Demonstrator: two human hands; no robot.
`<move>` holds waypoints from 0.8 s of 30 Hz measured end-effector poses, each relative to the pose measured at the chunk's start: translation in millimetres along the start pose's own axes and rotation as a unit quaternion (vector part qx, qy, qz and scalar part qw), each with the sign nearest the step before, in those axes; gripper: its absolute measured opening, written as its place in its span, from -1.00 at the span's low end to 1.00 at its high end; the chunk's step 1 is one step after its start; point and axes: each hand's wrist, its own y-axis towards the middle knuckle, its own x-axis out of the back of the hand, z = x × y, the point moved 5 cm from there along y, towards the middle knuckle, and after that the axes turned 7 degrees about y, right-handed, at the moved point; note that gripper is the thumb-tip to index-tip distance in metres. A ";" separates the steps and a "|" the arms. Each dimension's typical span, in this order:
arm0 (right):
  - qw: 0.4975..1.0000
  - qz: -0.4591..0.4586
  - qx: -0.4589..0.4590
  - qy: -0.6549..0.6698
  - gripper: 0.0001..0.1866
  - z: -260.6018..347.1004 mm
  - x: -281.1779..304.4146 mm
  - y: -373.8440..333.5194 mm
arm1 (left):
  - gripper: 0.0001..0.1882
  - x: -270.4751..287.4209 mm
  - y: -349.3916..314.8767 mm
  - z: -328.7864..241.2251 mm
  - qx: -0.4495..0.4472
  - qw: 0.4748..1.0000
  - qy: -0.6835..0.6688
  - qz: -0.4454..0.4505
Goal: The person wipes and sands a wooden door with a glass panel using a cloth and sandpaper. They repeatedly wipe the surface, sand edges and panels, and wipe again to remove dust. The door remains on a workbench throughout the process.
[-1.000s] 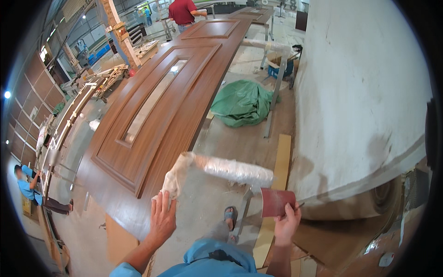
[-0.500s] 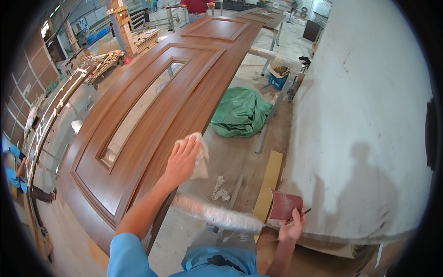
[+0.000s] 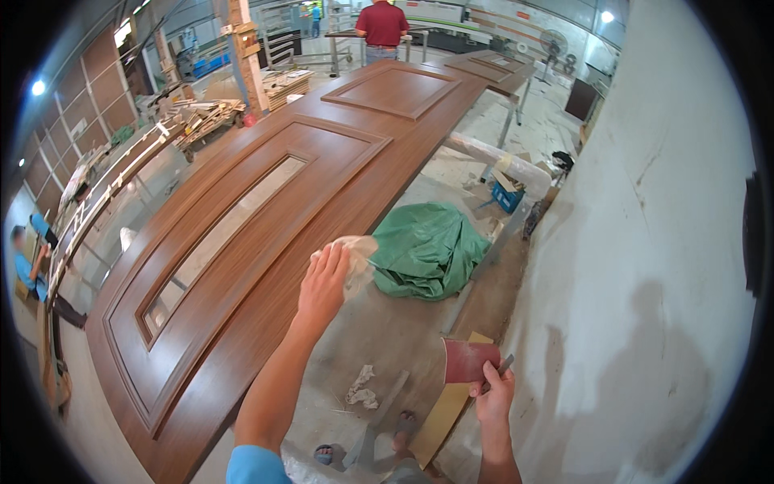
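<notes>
A brown wooden door (image 3: pixel 294 214) with raised panel mouldings and a long narrow opening lies flat in front of me. My left hand (image 3: pixel 322 282) is closed on a pale cloth (image 3: pixel 355 256) at the door's right edge. Part of the cloth hangs past that edge. Off to the right, away from the door, my right hand (image 3: pixel 493 395) grips a curved sheet of dark red sandpaper (image 3: pixel 470 360). A thin dark stick-like tool (image 3: pixel 506 364) pokes out from the same fingers; its kind is unclear.
Green sheeting (image 3: pixel 431 250) lies heaped on the floor right of the door, beyond my hands. A white wall (image 3: pixel 645 202) runs along my right. Near my feet lie a yellowish board (image 3: pixel 443 415) and a crumpled rag (image 3: pixel 363 387). A person in a red shirt (image 3: pixel 382 24) stands at the far end.
My view has tilted up and shifted, so the far end shows more. My left hand stays at the door's edge with the cloth, and my right still holds the sandpaper.
</notes>
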 end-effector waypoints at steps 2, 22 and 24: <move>1.000 0.005 0.000 -0.002 -0.92 7.5 3.3 20.7 | -0.56 20.1 -25.9 5.8 0.037 0.999 -0.005 0.009; 0.864 0.378 -0.190 -0.274 -0.67 -81.6 -125.6 -71.1 | -0.60 159.5 -222.6 -122.2 0.447 0.699 -0.551 0.091; 0.879 0.368 -0.171 -0.250 -0.66 -88.2 -135.6 -63.5 | -0.69 175.0 -241.0 -105.9 0.456 0.761 -0.457 0.070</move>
